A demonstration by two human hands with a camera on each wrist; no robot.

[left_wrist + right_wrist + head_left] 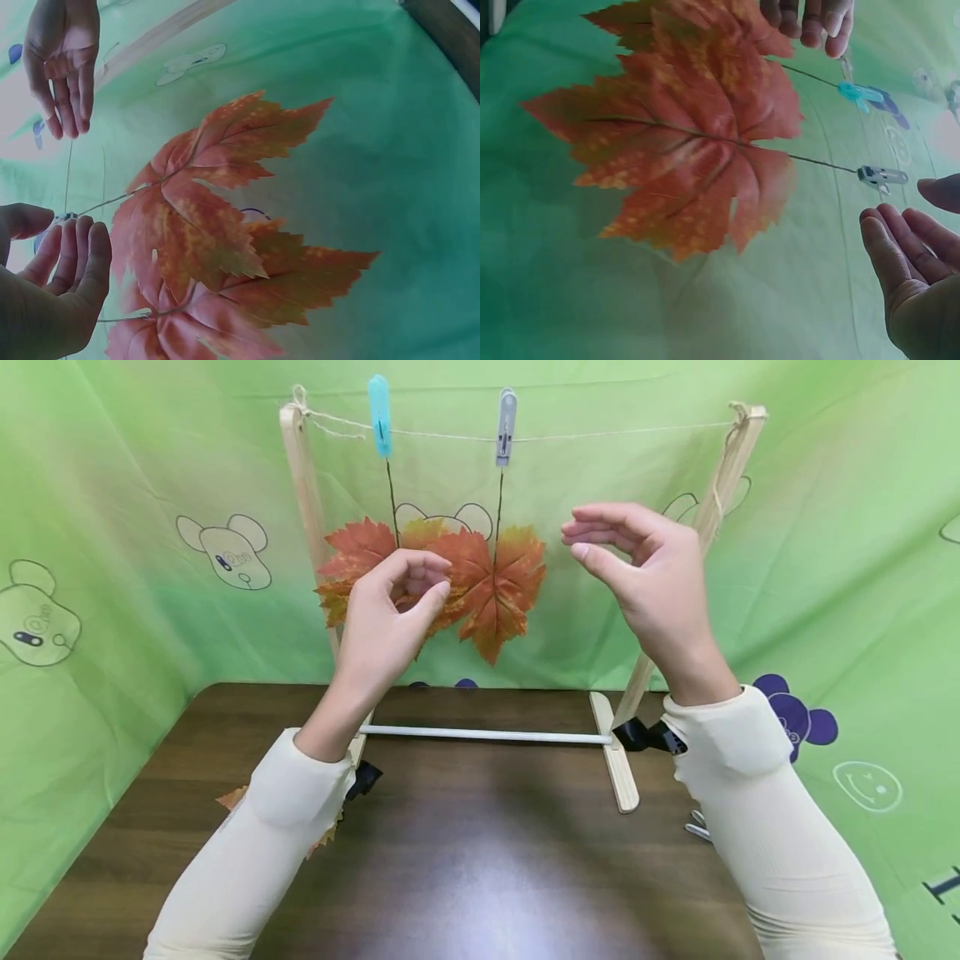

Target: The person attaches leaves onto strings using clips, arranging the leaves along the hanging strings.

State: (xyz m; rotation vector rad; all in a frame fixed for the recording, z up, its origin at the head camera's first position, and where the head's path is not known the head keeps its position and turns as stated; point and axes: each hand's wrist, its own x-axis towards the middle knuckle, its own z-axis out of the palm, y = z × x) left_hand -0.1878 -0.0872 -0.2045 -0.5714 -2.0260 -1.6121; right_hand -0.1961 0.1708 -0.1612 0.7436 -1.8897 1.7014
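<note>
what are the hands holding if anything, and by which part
Nothing is held by the left hand or the right hand; the teal clothespin and grey clothespin grip the leaf stems.

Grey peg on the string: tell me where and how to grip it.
Pinch the grey peg near its top, probably best with the right hand from the right: it stands upright, top free above the string, with a leaf stem hanging below and the blue peg to its left.
</note>
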